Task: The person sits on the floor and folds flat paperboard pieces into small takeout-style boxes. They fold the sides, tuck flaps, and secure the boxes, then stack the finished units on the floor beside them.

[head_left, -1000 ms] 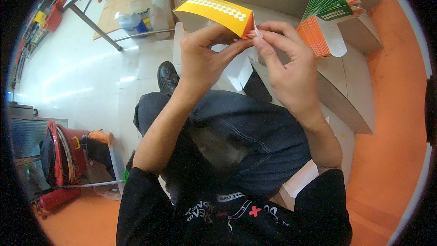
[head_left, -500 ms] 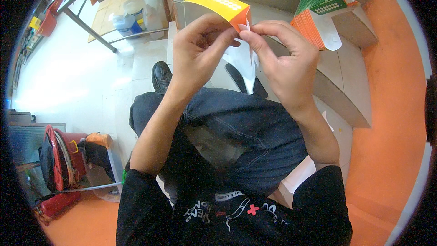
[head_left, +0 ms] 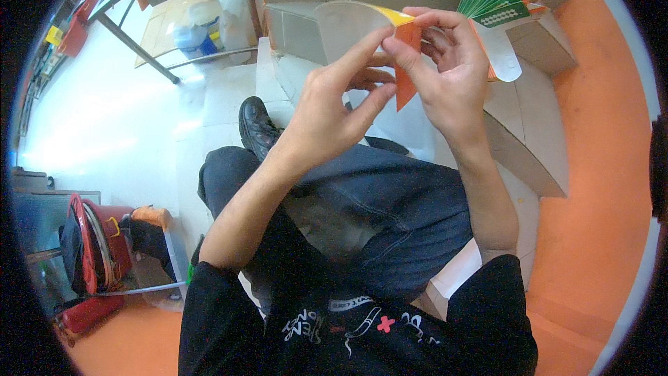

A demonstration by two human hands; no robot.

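Note:
Up in front of me is a folding paper carton (head_left: 403, 97), orange on its narrow side and yellow along the top edge. A pale grey-white panel of it spreads out to the left. My right hand (head_left: 456, 73) pinches the upper corner between thumb and fingers. My left hand (head_left: 327, 108) is closed about the carton's near side, its index finger reaching the corner by the right thumb and its thumb close to the lower orange edge. Some left fingertips are hidden behind the carton.
On the pale step at the right lies a fanned stack of flat green and orange cartons (head_left: 495, 10). A metal-legged table (head_left: 139, 49) with blue-and-white tubs (head_left: 195, 38) stands far left. A red bucket (head_left: 115, 237) is near left. White paper (head_left: 456, 271) lies by my right thigh.
The carton has been turned, so its yellow face tips away and the orange side faces me. My left hand has shifted right and lower; my right hand has moved up onto the corner.

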